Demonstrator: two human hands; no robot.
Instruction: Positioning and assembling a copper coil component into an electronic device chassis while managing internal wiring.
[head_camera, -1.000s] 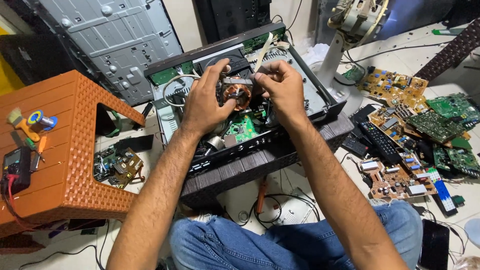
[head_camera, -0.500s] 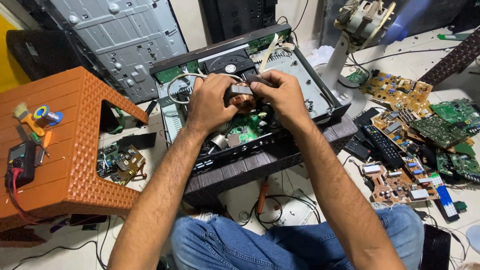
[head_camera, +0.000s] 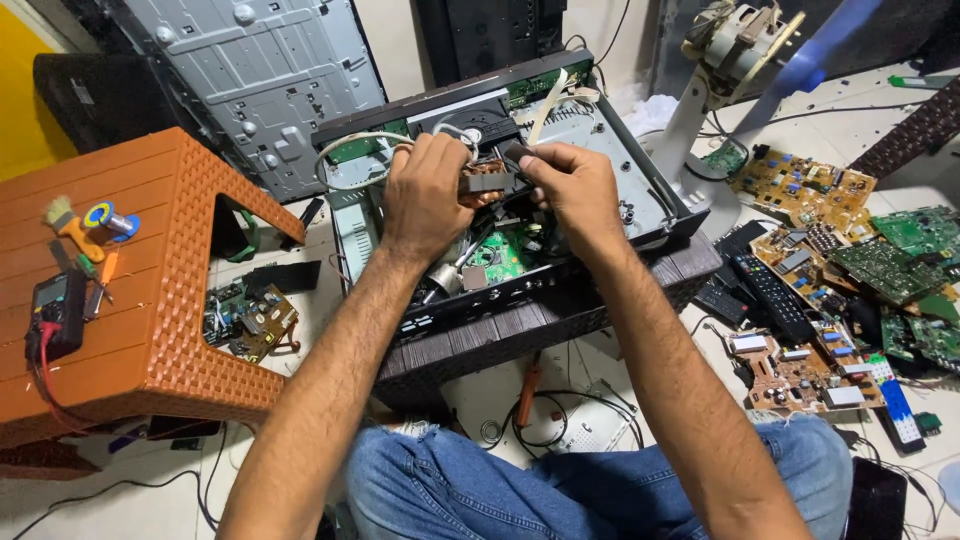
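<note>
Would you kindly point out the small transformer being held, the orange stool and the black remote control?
small transformer (head_camera: 487, 180), head view, its brown core.
orange stool (head_camera: 150, 300), head view, its woven seat edge.
black remote control (head_camera: 768, 290), head view, its button face.

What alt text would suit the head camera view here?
Both hands, left hand and right hand, hold a small transformer above an opened black electronics chassis resting on a dark stool. An orange plastic stool with a multimeter stands to the left; loose circuit boards lie to the right.
</note>
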